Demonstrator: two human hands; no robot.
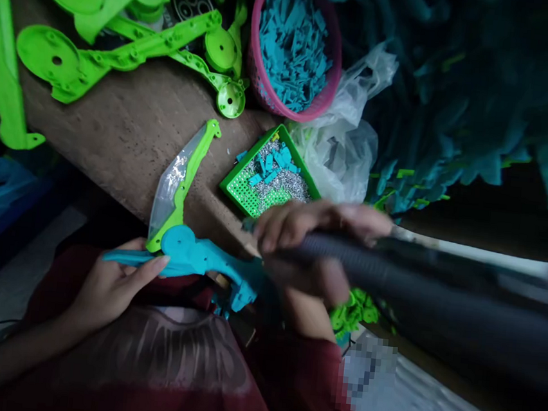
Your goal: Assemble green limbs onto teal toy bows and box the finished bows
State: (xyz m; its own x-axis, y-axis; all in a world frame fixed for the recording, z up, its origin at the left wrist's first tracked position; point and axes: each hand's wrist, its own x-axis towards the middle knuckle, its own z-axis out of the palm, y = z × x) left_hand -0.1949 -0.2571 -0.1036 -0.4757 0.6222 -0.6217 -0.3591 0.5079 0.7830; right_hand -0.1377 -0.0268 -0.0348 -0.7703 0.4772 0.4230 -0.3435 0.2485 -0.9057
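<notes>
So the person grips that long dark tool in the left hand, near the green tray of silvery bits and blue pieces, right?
Not quite: the head view shows the right hand gripping the long dark tool, near the green tray of silvery bits and blue pieces. The left hand holds a blue plastic part.

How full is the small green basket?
The green basket is partly full: silvery bits and blue pieces cover some, but bare mesh shows.

brown bench | green plastic parts | pink basket | green basket
</notes>
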